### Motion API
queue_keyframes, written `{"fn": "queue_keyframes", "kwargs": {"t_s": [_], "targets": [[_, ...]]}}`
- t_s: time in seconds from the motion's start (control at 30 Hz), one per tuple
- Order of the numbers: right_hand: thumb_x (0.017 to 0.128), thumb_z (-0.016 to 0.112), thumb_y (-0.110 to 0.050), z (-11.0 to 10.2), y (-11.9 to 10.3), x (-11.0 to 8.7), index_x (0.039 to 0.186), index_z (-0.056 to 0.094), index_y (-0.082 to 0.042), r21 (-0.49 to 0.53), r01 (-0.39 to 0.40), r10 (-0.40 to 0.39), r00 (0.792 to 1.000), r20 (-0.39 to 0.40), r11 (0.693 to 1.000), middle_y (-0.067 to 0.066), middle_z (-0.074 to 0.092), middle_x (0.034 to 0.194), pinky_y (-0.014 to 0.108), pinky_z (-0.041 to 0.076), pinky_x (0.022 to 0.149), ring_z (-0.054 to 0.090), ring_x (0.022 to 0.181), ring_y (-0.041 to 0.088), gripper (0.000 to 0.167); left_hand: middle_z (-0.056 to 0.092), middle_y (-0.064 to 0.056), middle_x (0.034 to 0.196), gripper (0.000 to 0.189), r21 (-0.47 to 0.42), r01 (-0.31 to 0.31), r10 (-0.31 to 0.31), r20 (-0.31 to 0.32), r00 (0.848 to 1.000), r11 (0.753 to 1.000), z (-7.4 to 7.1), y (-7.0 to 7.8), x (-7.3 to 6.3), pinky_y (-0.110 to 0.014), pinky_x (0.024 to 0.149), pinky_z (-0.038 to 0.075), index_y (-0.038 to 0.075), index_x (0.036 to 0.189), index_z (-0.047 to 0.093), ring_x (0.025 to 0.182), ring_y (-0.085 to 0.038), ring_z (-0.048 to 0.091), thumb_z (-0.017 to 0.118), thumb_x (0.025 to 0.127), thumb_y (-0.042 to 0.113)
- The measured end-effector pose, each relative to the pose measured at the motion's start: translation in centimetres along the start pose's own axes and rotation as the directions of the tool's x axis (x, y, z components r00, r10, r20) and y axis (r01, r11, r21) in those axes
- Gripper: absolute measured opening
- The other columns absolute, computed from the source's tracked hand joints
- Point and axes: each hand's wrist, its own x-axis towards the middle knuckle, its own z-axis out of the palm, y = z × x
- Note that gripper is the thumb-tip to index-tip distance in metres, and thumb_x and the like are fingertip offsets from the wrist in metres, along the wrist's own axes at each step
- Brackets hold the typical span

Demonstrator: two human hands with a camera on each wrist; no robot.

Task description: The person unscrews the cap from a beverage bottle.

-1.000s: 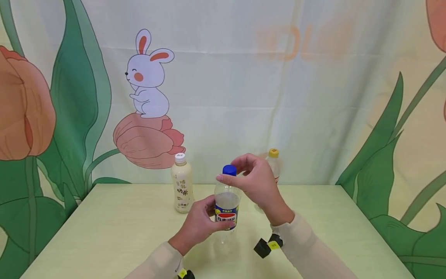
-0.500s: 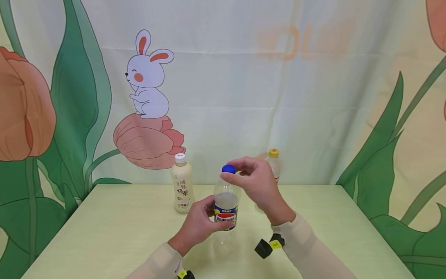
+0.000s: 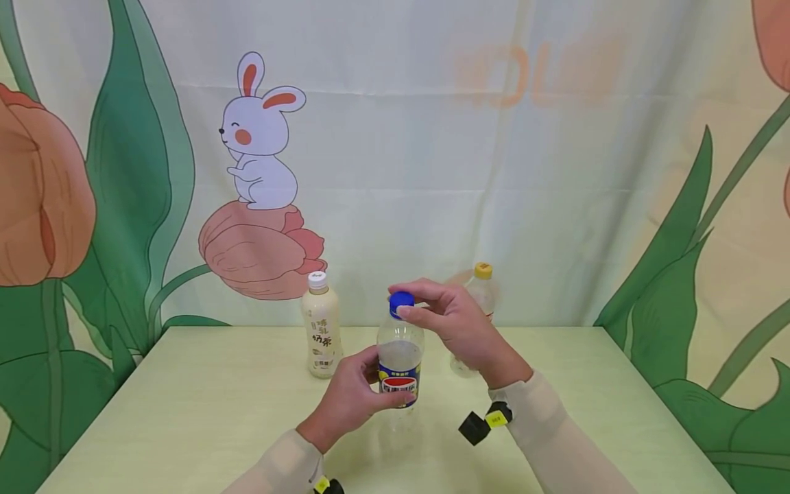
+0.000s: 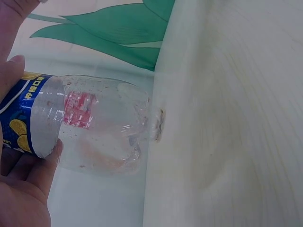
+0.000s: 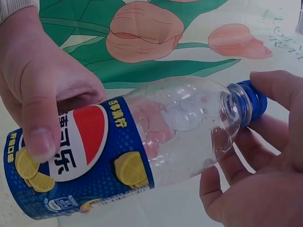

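A clear plastic soda bottle (image 3: pixel 400 351) with a blue lemon label stands upright in front of me. My left hand (image 3: pixel 347 392) grips it round the label, thumb across the front. The blue cap (image 3: pixel 402 302) sits on the bottle's neck, pinched between thumb and fingers of my right hand (image 3: pixel 455 326). In the right wrist view, the same cap (image 5: pixel 252 100) shows over the threaded neck, with the thumb and index finger on opposite sides. Low in the left wrist view, the see-through lower part of the bottle (image 4: pixel 106 123) reaches down close to the tabletop.
A milk tea bottle (image 3: pixel 321 333) with a white cap stands at the back left of the table (image 3: pixel 185 412). Behind my right hand is a clear bottle with a yellow cap (image 3: pixel 484 270), partly hidden. A printed cloth backdrop (image 3: pixel 395 137) hangs behind the table.
My right hand has turned about the blue cap: its fingers have swung left behind it while the thumb has slid right across the front. The left hand keeps its grip.
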Motion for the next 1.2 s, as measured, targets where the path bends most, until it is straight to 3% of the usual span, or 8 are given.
{"fn": "queue_keyframes", "kwargs": {"t_s": [0.13, 0.23, 0.37, 0.5, 0.6, 0.8, 1.03, 1.2], "targets": [[0.101, 0.066, -0.018, 0.1, 0.0, -0.1, 0.139, 0.064, -0.013, 0.002, -0.016, 0.016, 1.000, -0.003, 1.000, 0.010, 0.063, 0.140, 0.040, 0.055, 0.102, 0.064, 0.124, 0.026, 0.039, 0.073, -0.007, 0.124, 0.065, 0.006, 0.002, -0.002, -0.003, 1.000, 1.000, 0.0, -0.1, 0.0, -0.045, 0.103, 0.057, 0.014, 0.132, 0.064, 0.111, -0.023, 0.071, 0.093, 0.075, 0.029], [0.095, 0.074, -0.020, 0.6, -0.4, -0.3, 0.135, 0.065, -0.012, -0.027, -0.031, 0.028, 0.994, -0.108, 0.999, 0.011, 0.067, 0.132, 0.039, 0.056, 0.099, 0.064, 0.118, 0.027, 0.042, 0.072, -0.006, 0.125, 0.067, 0.005, 0.004, -0.004, 0.005, 1.000, 1.000, 0.1, -0.2, 0.0, -0.043, 0.103, 0.057, 0.015, 0.133, 0.063, 0.112, -0.023, 0.071, 0.092, 0.076, 0.032], [0.083, 0.087, -0.029, 1.6, -0.9, -0.5, 0.118, 0.069, -0.012, -0.098, -0.075, 0.043, 0.954, -0.297, 0.992, 0.006, 0.071, 0.113, 0.036, 0.056, 0.089, 0.066, 0.101, 0.024, 0.042, 0.072, -0.003, 0.127, 0.068, 0.002, 0.014, -0.014, 0.020, 1.000, 1.000, 0.1, -0.4, 0.1, -0.041, 0.104, 0.056, 0.019, 0.134, 0.063, 0.113, -0.022, 0.071, 0.092, 0.075, 0.037], [0.077, 0.091, -0.032, 2.2, -1.1, -0.5, 0.104, 0.068, -0.013, -0.140, -0.108, 0.046, 0.920, -0.389, 0.984, 0.004, 0.071, 0.101, 0.036, 0.054, 0.083, 0.065, 0.091, 0.024, 0.040, 0.072, -0.001, 0.126, 0.068, 0.004, 0.011, -0.011, 0.023, 1.000, 1.000, 0.1, -0.5, 0.1, -0.038, 0.104, 0.056, 0.020, 0.133, 0.063, 0.112, -0.020, 0.071, 0.092, 0.075, 0.038], [0.076, 0.092, -0.031, 2.3, -1.1, -0.5, 0.098, 0.068, -0.013, -0.147, -0.112, 0.044, 0.913, -0.405, 0.983, 0.004, 0.071, 0.096, 0.036, 0.055, 0.079, 0.066, 0.086, 0.024, 0.038, 0.072, -0.002, 0.125, 0.067, 0.002, -0.002, 0.002, 0.022, 1.000, 1.000, 0.1, -0.5, 0.1, -0.037, 0.103, 0.057, 0.018, 0.133, 0.063, 0.112, -0.021, 0.071, 0.092, 0.075, 0.036], [0.077, 0.092, -0.030, 2.1, -1.1, -0.6, 0.095, 0.073, -0.012, -0.146, -0.076, 0.013, 0.921, -0.390, 0.986, 0.005, 0.074, 0.092, 0.034, 0.056, 0.075, 0.068, 0.084, 0.023, 0.032, 0.073, -0.004, 0.124, 0.066, -0.007, -0.008, 0.008, 0.015, 1.000, 1.000, 0.1, -0.6, 0.2, -0.040, 0.103, 0.057, 0.017, 0.133, 0.064, 0.111, -0.021, 0.071, 0.093, 0.075, 0.032], [0.082, 0.088, -0.023, 1.9, -0.9, -0.4, 0.108, 0.078, -0.011, -0.102, -0.034, -0.003, 0.940, -0.341, 0.994, 0.007, 0.077, 0.099, 0.032, 0.058, 0.077, 0.069, 0.090, 0.023, 0.030, 0.072, -0.001, 0.126, 0.069, 0.004, 0.006, -0.006, 0.016, 1.000, 1.000, 0.0, -0.5, 0.2, -0.041, 0.104, 0.057, 0.019, 0.134, 0.063, 0.112, -0.020, 0.071, 0.093, 0.074, 0.037], [0.090, 0.080, -0.017, 1.8, -0.8, -0.3, 0.119, 0.075, -0.008, -0.051, -0.010, -0.004, 0.965, -0.261, 0.999, 0.010, 0.074, 0.108, 0.032, 0.058, 0.084, 0.068, 0.096, 0.022, 0.031, 0.073, -0.004, 0.125, 0.068, 0.004, -0.002, 0.002, 0.004, 1.000, 1.000, 0.0, -0.4, 0.1, -0.042, 0.103, 0.057, 0.017, 0.133, 0.063, 0.111, -0.021, 0.071, 0.093, 0.075, 0.034]]}}
